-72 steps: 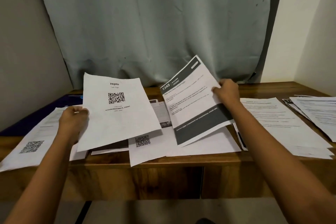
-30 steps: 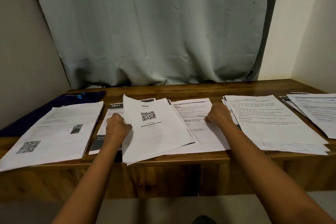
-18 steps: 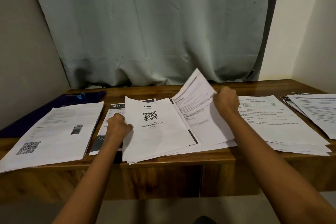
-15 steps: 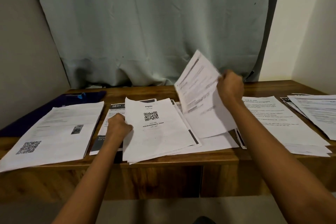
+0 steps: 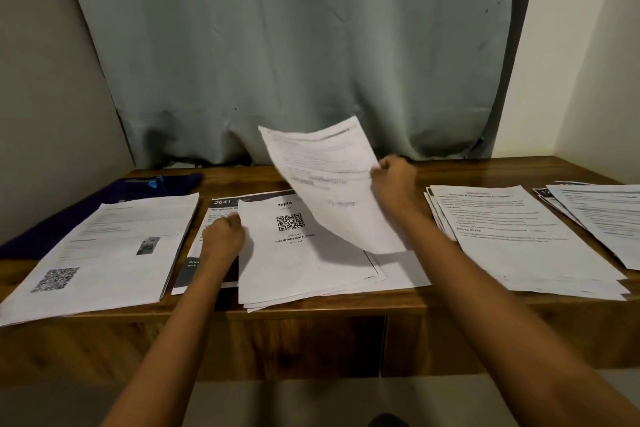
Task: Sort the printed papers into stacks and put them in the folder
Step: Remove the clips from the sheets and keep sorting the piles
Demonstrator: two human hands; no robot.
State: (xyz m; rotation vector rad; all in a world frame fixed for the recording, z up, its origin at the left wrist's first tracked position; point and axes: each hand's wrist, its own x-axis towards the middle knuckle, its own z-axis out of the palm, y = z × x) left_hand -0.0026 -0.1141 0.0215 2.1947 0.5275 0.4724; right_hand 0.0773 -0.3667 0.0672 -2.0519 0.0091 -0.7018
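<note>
**One sheet aloft, the piles spread below**

The right hand (image 5: 393, 180) is up over the middle of the brown wooden table (image 5: 485, 170), fingers curled tight on the right edge of a white printed sheet (image 5: 325, 184). That sheet is clear of the surface and tilted, its far end high against the grey-green curtain (image 5: 294, 45). Its text is too blurred to read.

Down below, the left hand (image 5: 223, 236) is closed as well, knuckles up. Its fingers are curled onto the left edge of a white paper pile topped by a QR-code page (image 5: 298, 260) headed "zepto". The pile lies flat, with its near corner hanging just over the table's front edge.

From under that pile's left side peeks a white page with a dark banner (image 5: 221, 202) reading "2641", passing beneath the left hand. Further left, set apart, a neat white stack with a small photo and a QR code (image 5: 104, 246) reaches the table's front edge.

Behind that stack, at the back left corner, lies the dark purple folder (image 5: 138, 185) with a small blue piece (image 5: 154, 182) on it.

On the right, a fanned stack of white text pages (image 5: 512, 236) sits just beside the right forearm. Beyond it, another white stack at the far right (image 5: 602, 215) runs out of view.
</note>
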